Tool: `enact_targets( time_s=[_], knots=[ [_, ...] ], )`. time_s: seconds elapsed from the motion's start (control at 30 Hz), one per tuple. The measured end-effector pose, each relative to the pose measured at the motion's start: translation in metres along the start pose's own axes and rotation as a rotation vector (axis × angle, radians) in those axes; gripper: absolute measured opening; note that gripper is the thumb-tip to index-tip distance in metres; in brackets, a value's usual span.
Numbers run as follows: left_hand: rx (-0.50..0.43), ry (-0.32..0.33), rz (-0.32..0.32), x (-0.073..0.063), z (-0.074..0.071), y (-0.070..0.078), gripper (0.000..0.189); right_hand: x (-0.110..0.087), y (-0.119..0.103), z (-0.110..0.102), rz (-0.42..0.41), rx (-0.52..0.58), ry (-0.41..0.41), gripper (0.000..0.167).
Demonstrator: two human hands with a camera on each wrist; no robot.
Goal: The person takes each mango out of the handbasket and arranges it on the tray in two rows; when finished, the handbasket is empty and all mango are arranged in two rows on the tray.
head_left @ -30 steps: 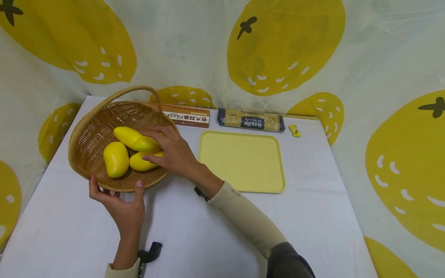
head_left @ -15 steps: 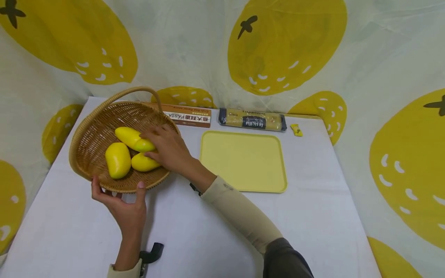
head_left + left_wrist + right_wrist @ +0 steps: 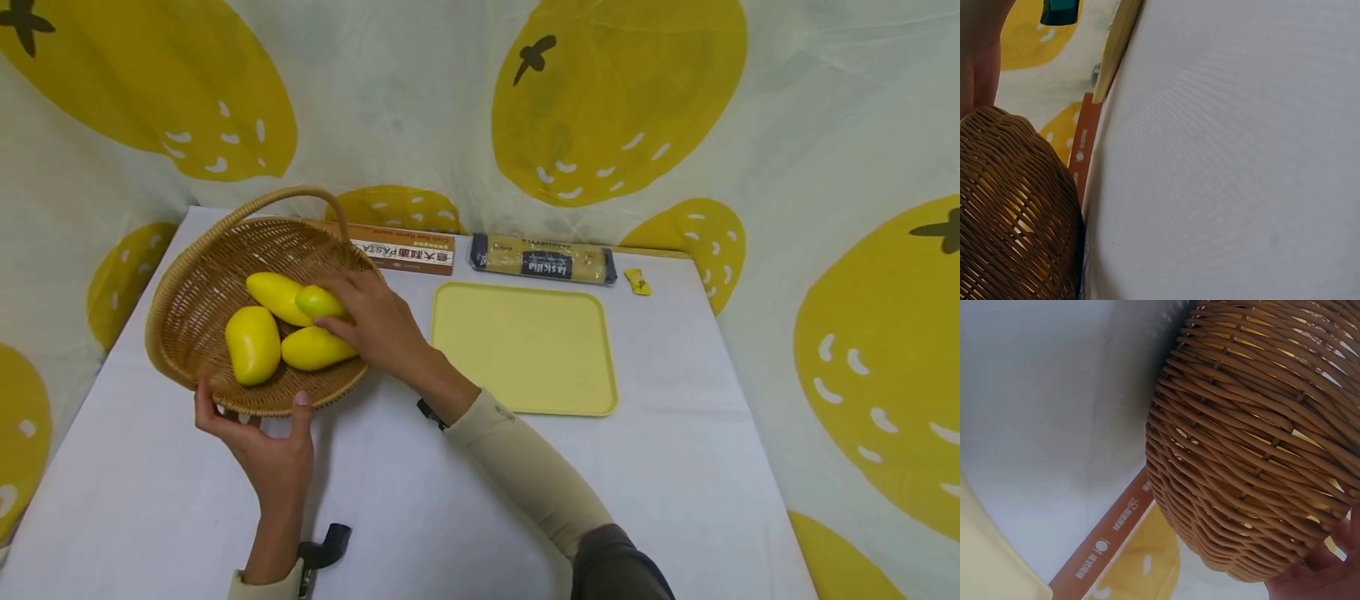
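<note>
A wicker basket point(image 3: 195, 325) with an arched handle tilts towards me at the left of the table. My left hand point(image 3: 270, 454) holds its near rim, thumb at the edge and other fingers partly hidden beneath. Inside lie yellow mangoes: one at the left point(image 3: 252, 346), another behind it point(image 3: 274, 297) and a third nearer the right point(image 3: 318, 348). Reaching over the right rim, my right hand point(image 3: 382, 327) pinches one more mango point(image 3: 321, 302) with a greenish tip, just above the others. Both wrist views show mainly the basket's woven outside point(image 3: 1016, 206).
A pale yellow tray point(image 3: 522, 350) lies right of the basket. Behind, along the table's far edge, are a brown-and-white pasta box point(image 3: 412, 252), a spaghetti packet point(image 3: 543, 259) and a small yellow wrapped piece point(image 3: 637, 282). A patterned cloth hangs behind the table.
The mango in my right hand has risen slightly and shifted right, now apart from the one behind it. My left hand and the basket stay nearly where they were.
</note>
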State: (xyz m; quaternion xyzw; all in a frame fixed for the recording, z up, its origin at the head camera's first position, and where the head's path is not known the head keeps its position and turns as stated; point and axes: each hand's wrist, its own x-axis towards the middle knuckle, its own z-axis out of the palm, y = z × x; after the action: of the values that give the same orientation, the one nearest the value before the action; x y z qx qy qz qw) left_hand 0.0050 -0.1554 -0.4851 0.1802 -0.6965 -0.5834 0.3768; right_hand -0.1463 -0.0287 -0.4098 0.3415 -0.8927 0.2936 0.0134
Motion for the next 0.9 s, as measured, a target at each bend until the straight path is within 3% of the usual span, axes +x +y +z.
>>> enact_targets(
  time_s=[0.1,0.2,0.53,0.9],
  knots=[
    [-0.009,-0.003,-0.006,-0.001,0.002,0.013,0.101,-0.005,0.003,-0.002,-0.012,0.08,0.067,0.052],
    [-0.009,-0.01,-0.001,-0.002,0.002,0.016,0.1,-0.01,0.007,-0.003,-0.044,0.161,0.145,0.052],
    [0.006,-0.027,0.029,0.001,-0.004,-0.01,0.105,-0.024,0.016,-0.006,-0.097,0.366,0.347,0.048],
    [0.01,-0.029,0.052,0.002,-0.005,-0.014,0.103,-0.045,0.027,-0.024,0.009,0.577,0.477,0.045]
  ],
)
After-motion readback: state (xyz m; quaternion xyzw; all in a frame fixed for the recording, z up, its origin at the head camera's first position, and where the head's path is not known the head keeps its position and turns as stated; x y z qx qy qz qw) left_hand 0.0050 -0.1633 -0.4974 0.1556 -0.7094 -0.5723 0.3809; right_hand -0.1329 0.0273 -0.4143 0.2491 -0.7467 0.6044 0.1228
